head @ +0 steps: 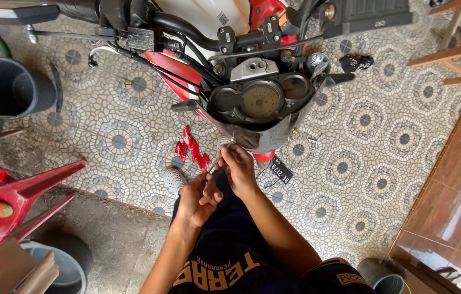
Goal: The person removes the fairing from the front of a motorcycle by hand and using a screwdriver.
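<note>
a thin metal tool (214, 165) stands tilted between both hands, its tip up against the underside of the motorbike's dark instrument cluster (260, 103).

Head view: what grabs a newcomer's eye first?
The motorcycle's stripped front end, its round gauge cluster exposed at top centre over the patterned tile floor. Just below it, the left hand and right hand meet around a thin tool near the cluster's lower edge. Red fairing pieces lie on the tiles left of the hands.
</note>
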